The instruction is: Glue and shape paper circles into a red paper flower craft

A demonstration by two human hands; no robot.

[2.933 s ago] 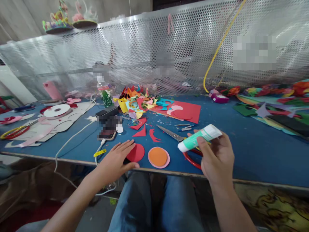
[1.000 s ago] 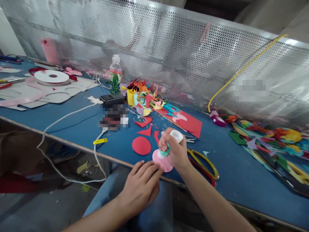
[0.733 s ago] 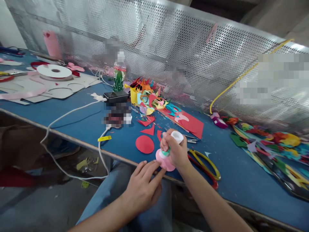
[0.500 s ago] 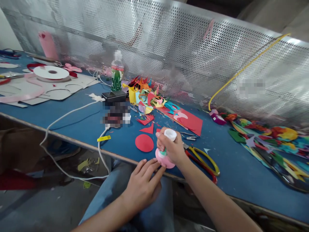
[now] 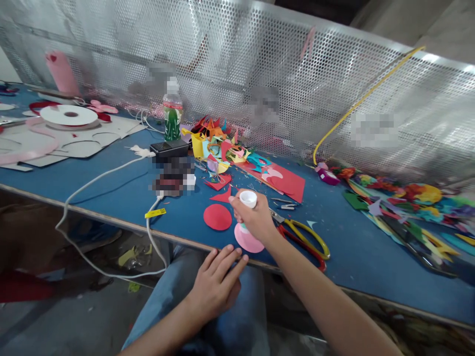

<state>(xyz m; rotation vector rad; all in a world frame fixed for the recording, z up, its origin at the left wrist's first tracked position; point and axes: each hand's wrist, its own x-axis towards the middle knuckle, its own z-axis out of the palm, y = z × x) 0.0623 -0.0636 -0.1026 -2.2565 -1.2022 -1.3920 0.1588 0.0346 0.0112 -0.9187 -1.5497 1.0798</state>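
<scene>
In the head view, clenching the right hand (image 5: 257, 215) around the glue tube (image 5: 248, 199) at the centre of the frame, setting its lower end on the upper-left part of the pink disc (image 5: 251, 242). Letting the left hand (image 5: 218, 278) lie loosely spread at lower centre, free of any grip, with fingertips (image 5: 237, 251) by the front edge of the blue table (image 5: 371, 259). Since half a second ago, drawing these fingertips back from an overlap with the disc's near rim, and shifting the tube towards the disc's upper left. Since the oldest frame, losing sight of the orange circle and seeing plain pink in its place. Leaving the red disc (image 5: 217, 217) lying just left of the pink one. Hiding most of the tube inside the right hand, showing only the white upper end and a sliver near the disc. Covering part of the scissors (image 5: 297, 240) with the same hand, right of centre. Blurring a dark shape (image 5: 168, 185) left of centre behind coarse squares.
</scene>
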